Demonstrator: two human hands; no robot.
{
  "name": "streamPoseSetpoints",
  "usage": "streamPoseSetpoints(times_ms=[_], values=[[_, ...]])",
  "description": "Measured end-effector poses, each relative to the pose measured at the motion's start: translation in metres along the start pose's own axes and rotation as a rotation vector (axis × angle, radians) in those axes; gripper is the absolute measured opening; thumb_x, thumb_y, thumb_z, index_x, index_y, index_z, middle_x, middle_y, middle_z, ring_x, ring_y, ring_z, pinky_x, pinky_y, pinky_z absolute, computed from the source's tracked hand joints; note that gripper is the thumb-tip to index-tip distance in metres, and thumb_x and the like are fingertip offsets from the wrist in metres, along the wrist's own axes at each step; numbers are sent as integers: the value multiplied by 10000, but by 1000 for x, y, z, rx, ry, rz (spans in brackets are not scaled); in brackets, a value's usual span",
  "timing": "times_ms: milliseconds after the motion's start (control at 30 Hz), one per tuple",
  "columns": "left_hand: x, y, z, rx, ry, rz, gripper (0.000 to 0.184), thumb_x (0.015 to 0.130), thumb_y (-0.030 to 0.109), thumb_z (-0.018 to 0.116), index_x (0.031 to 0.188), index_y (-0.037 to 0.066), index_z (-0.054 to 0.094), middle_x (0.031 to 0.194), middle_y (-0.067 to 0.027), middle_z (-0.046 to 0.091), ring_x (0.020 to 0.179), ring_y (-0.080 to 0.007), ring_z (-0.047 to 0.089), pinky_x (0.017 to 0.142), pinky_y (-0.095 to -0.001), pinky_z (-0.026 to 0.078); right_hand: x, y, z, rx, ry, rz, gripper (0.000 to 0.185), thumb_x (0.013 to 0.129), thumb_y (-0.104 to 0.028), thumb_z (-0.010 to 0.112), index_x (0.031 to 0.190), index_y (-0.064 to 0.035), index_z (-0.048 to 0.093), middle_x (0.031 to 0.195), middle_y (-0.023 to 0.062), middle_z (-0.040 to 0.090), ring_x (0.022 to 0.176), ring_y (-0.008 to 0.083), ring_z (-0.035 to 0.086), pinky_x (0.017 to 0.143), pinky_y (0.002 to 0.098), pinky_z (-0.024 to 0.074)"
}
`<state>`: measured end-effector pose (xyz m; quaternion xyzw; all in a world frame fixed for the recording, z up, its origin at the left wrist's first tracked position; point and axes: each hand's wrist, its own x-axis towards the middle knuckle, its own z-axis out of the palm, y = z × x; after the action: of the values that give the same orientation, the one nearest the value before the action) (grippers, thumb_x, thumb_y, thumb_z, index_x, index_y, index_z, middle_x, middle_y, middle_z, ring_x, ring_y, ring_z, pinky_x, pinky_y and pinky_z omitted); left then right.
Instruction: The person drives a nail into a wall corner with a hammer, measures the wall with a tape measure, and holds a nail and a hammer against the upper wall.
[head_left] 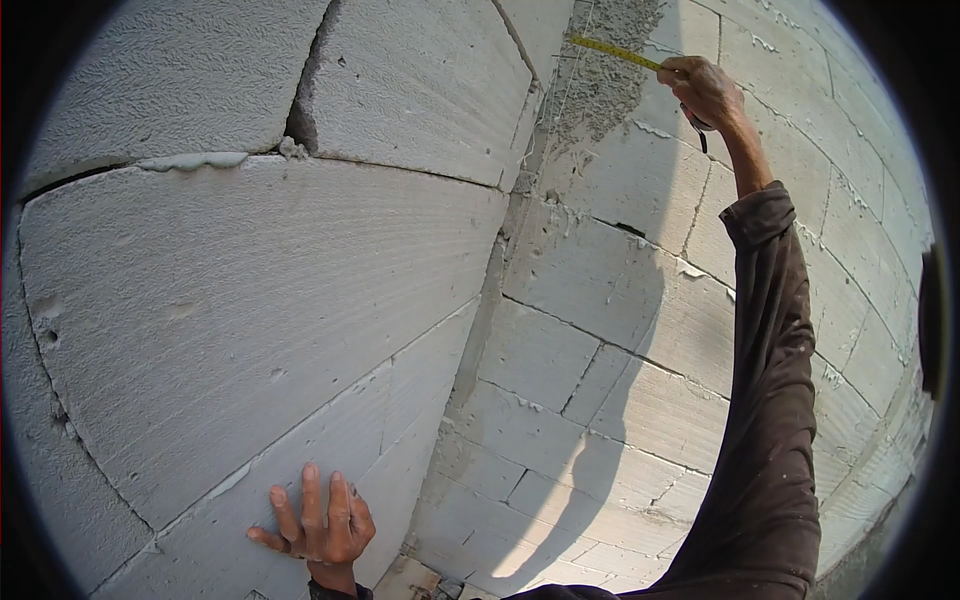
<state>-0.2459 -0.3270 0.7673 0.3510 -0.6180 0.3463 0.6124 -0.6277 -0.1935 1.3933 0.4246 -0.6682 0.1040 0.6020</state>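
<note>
High on the right, my right hand is closed around a tape measure, its case mostly hidden by the fingers. The yellow blade of the tape measure reaches left from the hand across a patch of rough grey mortar, toward the inner corner. A dark strap hangs below the hand. Low on the left, my left hand lies with its fingers spread against the pale block wall and holds nothing.
The left wall meets a second block wall at a corner running down the middle. Joints between blocks show gaps and squeezed-out adhesive. A thin string runs near the corner at the top. Rubble lies at the corner's foot. Shadow covers part of the right wall.
</note>
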Motion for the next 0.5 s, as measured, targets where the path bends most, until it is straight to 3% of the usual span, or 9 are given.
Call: streamPoseSetpoints(times_ms=[500], values=[[0, -1, 0, 6, -1, 13, 175, 925, 290, 641, 1068, 262, 738, 1389, -33, 665, 1562, -350, 319, 1283, -662, -91, 1, -12, 2, 27, -60, 11, 338, 982, -380, 628, 1239, -223, 783, 836, 46, 773, 780, 188, 752, 772, 388, 578]])
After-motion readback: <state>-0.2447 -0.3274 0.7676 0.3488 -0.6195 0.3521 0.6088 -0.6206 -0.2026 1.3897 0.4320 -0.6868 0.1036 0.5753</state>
